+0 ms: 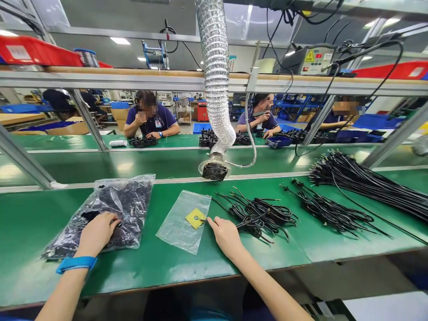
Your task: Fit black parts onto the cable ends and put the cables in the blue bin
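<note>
The right grip (227,236), lower centre, pinches a black cable end (204,220) pointing left onto the yellow square (191,220), its bundle (259,215) to the right. Farther from the square, the left grip (97,231) pinches a small black part (117,223) over the plastic bag (133,196), left of frame.

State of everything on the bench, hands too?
Left hand: pinching, at big bag
Big bag: filled with dark parts
Right hand: pinching black cable
Yellow square: flat, at small bag
Small bag: clear, flat
Cable pile: loosely looped
Middle cables: looped
Long cables: bundled, mostly straight
Duct: hanging, bent low down
</note>
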Demonstrator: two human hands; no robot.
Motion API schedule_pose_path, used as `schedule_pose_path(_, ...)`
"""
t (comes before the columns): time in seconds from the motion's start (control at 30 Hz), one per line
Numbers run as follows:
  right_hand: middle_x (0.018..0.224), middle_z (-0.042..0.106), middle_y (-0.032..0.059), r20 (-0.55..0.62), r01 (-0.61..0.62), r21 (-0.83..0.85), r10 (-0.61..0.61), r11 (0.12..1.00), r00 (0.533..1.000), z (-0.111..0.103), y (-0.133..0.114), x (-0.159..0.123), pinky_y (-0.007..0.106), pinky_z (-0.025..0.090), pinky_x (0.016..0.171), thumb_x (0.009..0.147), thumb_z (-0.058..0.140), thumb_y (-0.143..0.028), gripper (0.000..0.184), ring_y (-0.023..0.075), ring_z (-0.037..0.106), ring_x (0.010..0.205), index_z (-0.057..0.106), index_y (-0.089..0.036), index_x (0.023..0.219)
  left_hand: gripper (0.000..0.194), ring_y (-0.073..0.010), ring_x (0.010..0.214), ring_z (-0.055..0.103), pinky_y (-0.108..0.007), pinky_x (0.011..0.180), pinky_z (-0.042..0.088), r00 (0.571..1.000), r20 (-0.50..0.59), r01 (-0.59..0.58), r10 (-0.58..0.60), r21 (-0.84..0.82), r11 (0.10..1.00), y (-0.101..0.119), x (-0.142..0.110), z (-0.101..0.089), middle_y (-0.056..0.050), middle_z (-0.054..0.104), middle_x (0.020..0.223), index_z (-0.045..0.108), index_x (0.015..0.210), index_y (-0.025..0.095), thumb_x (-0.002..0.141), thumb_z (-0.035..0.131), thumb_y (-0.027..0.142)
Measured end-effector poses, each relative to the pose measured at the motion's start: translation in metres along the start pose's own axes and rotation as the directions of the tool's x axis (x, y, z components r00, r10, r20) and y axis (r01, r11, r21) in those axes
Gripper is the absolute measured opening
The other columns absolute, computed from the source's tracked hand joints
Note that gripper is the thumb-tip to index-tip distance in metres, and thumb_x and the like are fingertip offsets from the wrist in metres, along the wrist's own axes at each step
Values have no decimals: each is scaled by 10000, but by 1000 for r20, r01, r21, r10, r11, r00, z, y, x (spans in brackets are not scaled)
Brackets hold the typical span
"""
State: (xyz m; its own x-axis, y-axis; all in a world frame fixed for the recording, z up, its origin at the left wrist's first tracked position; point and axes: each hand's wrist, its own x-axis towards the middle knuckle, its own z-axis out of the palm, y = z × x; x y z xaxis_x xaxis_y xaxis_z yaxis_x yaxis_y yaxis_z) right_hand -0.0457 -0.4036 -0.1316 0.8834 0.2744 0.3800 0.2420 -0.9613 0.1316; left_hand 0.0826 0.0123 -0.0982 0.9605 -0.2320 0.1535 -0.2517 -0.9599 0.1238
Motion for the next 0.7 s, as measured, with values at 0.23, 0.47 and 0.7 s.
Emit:
schedule_pose_path(0.23, 851, 511, 85, 120, 51, -22, -48, 998, 992, -13, -5, 9, 346, 333, 662, 856, 568, -59, 180, 200, 457, 751, 650, -96, 1011, 525, -228, 703, 518, -313, 563, 342, 986, -166, 58, -7, 303, 951, 9, -13, -25, -123, 587, 929, 611, 985, 109, 936, 156, 366)
schedule_pose_path(0.47, 761, 504, 44, -40, -51, 121, 56, 991, 998, -9, 0, 8, 316, 245, 631, 873, 644, -176, 51, 166, 443, 701, 641, -156, 825, 467, -193, 766, 515, -291, 573, 371, 870, -478, 116, -119, -37, 993, 59, -10, -70, -56, 519, 878, 658, 994, 168, 912, 317, 477)
schedule_pose_path(0.7, 802, 596, 25, -216, -69, 390, 164, 918, 962, -21, 8, 37, 271, 332, 645, 1014, 403, -210, 257, 122, 535, 702, 641, -139, 944, 672, -169, 806, 597, -307, 770, 493, 981, 192, 194, -41, -916, 351, 169, 25, -35, -110, 645, 991, 646, 1142, 76, 699, 674, 580)
